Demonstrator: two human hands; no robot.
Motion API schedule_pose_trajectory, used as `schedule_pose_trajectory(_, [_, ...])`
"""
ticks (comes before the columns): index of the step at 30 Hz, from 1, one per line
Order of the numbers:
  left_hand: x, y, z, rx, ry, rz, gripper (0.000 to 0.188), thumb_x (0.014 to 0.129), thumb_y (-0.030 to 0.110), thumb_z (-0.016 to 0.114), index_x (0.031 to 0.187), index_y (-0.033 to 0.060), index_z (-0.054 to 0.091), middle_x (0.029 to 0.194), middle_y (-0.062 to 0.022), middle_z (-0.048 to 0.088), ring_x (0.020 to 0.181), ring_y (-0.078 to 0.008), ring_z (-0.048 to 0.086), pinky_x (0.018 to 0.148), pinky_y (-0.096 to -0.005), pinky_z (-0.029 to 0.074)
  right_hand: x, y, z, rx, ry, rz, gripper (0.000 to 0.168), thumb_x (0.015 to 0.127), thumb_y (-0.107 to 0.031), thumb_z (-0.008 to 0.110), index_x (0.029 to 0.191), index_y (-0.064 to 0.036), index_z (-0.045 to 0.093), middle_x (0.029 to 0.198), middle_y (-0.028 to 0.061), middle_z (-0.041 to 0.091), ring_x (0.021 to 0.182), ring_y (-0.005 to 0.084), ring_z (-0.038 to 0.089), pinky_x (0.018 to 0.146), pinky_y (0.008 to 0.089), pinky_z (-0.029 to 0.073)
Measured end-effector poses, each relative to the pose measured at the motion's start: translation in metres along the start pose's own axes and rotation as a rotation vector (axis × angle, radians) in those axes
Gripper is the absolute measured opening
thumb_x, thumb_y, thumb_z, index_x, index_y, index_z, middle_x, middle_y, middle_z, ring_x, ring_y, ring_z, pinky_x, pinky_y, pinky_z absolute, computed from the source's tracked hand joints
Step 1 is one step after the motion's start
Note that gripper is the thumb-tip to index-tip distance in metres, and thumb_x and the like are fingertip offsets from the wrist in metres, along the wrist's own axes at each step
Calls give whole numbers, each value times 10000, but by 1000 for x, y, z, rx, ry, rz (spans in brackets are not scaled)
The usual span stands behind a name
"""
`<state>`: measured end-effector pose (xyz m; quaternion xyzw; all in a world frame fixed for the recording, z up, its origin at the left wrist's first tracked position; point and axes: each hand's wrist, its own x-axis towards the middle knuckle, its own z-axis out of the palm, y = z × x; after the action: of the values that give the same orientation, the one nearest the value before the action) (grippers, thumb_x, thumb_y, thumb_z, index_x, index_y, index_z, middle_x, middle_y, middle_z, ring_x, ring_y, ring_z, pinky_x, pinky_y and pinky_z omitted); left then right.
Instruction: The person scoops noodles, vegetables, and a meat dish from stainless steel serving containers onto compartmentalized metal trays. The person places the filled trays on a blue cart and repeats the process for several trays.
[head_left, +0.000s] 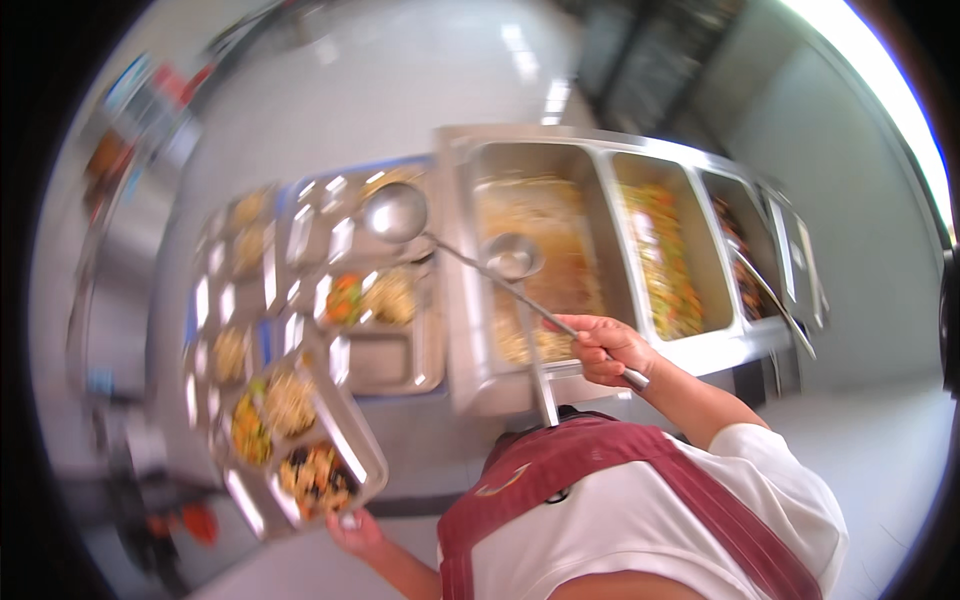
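My right hand grips the handle of a long metal ladle. The ladle's round bowl reaches left over a compartment tray, and blur hides whether it holds anything. Down at the lower left, my left hand holds the near edge of a tilted metal compartment tray. Shredded pale food, chopped green and orange vegetables and a mix of dark and light pieces fill its sections. Part of that tray overlaps the trays beneath it.
A steel food warmer stands before me with deep pans. Another ladle rests in the nearest pan, its handle over the front rim. Vegetables lie in the middle pan. A utensil handle sticks out at right. More trays sit left.
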<state>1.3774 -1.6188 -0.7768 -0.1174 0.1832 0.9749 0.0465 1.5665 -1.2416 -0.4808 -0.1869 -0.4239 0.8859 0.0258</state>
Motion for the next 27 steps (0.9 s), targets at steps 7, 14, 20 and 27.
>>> schedule_pose_trajectory(7, [25,-24,34,528,-129,334,392,827,212,530,1158,20,446,1054,-75,510,750,-96,450,421,-205,287,-136,-57,-72,45,402,-475,364,856,-69,420,1219,-64,453,561,-19,363,354,49,296,321,185,252])
schedule_pose_trajectory(14, [-98,-65,206,925,-319,500,548,700,138,728,1130,-44,440,1092,-168,508,967,-260,516,865,-352,425,-292,-132,-174,-783,1447,-262,452,772,-68,493,1222,-31,465,639,82,556,480,162,532,448,287,422])
schedule_pose_trajectory(20, [-146,-110,269,680,-293,102,466,786,228,587,1177,22,437,1073,-98,507,756,-125,437,582,-244,314,-362,-163,-261,-1642,1534,461,424,777,-75,439,1196,-16,450,845,186,611,823,340,592,659,414,472])
schedule_pose_trajectory(27, [-190,-161,318,526,-270,-151,436,837,287,520,1209,76,435,1066,-30,511,680,-56,425,440,-199,268,-364,-179,-340,-1653,1380,604,382,762,-42,434,1139,17,436,863,192,607,821,339,591,671,413,472])
